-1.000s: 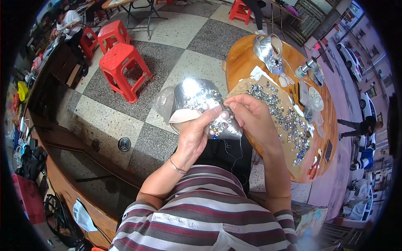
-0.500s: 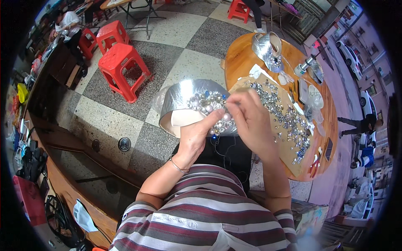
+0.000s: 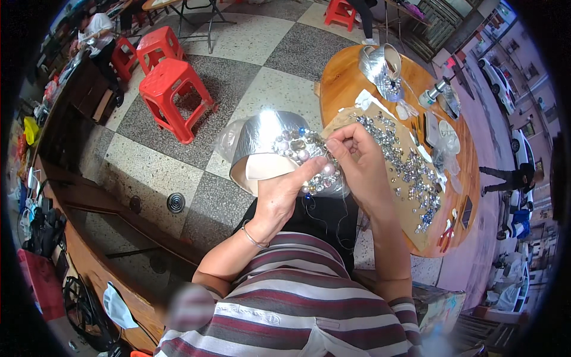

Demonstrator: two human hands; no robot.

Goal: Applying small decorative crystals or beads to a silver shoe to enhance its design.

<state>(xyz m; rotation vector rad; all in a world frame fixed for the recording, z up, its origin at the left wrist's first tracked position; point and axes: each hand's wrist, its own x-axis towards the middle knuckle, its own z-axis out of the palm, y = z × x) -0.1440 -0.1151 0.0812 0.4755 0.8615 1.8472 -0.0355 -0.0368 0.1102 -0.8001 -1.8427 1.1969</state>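
My left hand [image 3: 279, 193] is closed round the lower edge of a wide, curved silver band [image 3: 264, 134] with a pale inner side. Its thumb lies over a cluster of beads and stones [image 3: 299, 146], silver, pearly pink and blue, on the band's right part. At the right edge of this cluster my right hand [image 3: 360, 163] pinches thumb and forefinger together, its other fingers curled. Whatever sits between those fingertips is too small to make out. Fine thread [image 3: 340, 223] hangs in loops below the beads, in front of my dark-clad lap.
On the right stands a round wooden table [image 3: 342, 74]. It carries a brown board [image 3: 410, 223] strewn with loose glittering stones, another silver band [image 3: 372, 65], red-handled pliers [image 3: 446, 235] and a phone [image 3: 467, 211]. Red stools [image 3: 172, 83] stand ahead-left; a wooden counter [image 3: 107, 273] curves along my left.
The band with its beads has shifted slightly right and turned a little. My right hand has moved slightly, its pinched fingertips now showing more plainly beside the beads.
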